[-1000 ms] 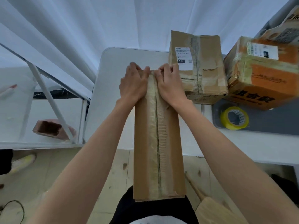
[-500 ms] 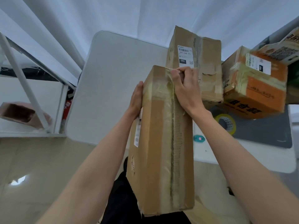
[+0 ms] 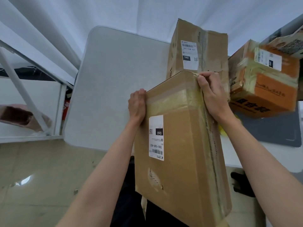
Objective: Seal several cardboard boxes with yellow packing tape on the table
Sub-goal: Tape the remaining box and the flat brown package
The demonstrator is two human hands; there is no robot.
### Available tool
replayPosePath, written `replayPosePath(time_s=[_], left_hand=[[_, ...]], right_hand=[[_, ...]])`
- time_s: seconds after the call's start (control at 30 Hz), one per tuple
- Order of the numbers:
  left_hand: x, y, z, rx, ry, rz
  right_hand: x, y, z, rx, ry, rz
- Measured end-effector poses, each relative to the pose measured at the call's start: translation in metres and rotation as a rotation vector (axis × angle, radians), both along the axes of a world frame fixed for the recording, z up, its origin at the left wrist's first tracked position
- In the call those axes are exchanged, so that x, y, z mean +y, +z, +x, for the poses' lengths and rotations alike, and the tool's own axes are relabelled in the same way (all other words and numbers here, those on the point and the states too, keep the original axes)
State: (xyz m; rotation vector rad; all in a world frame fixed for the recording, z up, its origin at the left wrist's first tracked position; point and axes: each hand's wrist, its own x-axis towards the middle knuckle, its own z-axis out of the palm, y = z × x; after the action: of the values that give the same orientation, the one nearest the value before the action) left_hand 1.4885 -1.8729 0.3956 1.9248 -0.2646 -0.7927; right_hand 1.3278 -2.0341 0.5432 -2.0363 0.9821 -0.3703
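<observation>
Long cardboard box (image 3: 178, 145) held tilted between both hands: left hand (image 3: 137, 106) gripping its far-left edge (fingertips hidden), right hand (image 3: 211, 94) curled over the taped seam.

The held box (image 3: 180, 145) hides the left hand's (image 3: 137, 106) fingers and most of what may be a yellow tape roll (image 3: 222, 130). The orange box (image 3: 265, 82) is blurred; its label is unreadable, and the frame's right edge cuts off the printed box (image 3: 288, 43) above.

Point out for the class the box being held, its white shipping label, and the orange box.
held box (image 3: 183, 140): head view, on its bare brown side.
white shipping label (image 3: 156, 138): head view, label's middle.
orange box (image 3: 268, 89): head view, on its orange front.
</observation>
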Motion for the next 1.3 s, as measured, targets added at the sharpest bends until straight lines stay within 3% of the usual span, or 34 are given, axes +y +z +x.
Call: replayPosePath(time_s=[0.17,0.33,0.4,0.53,0.67,0.8,0.87,0.97,1.1,1.2,1.3], left_hand=[[0.009,-0.019,0.009,0.104,0.034,0.06],[0.016,-0.023,0.006,0.476,0.188,0.255],[0.024,-0.018,0.014,0.518,0.247,0.259],[0.032,0.046,0.036,0.39,0.454,0.173],[0.03,0.133,0.062,0.135,0.567,0.001],[0.032,0.199,0.065,-0.136,0.635,-0.187],[0.038,0.208,0.056,-0.206,0.615,-0.263],[0.055,0.201,0.033,-0.116,0.537,-0.365],[0.082,0.189,0.026,0.097,0.342,-0.538],[0.093,0.189,0.05,0.246,0.109,-0.494],[0.087,0.198,0.055,0.308,0.006,-0.446]], right_hand=[[0.002,-0.002,0.001,-0.023,-0.006,0.007],[0.011,0.004,0.011,-0.038,-0.019,-0.007],[0.021,0.009,0.02,-0.034,-0.023,0.001],[0.042,0.045,0.047,0.01,-0.044,0.035],[0.049,0.108,0.057,-0.192,-0.062,0.108],[0.042,0.121,0.028,-0.356,-0.092,0.419],[0.042,0.116,0.014,-0.338,-0.126,0.562],[0.048,0.104,-0.002,-0.389,-0.286,0.665],[0.05,0.094,-0.019,-0.294,-0.362,0.575],[0.045,0.097,-0.026,-0.272,-0.303,0.568],[0.044,0.102,-0.021,-0.252,-0.248,0.547]])
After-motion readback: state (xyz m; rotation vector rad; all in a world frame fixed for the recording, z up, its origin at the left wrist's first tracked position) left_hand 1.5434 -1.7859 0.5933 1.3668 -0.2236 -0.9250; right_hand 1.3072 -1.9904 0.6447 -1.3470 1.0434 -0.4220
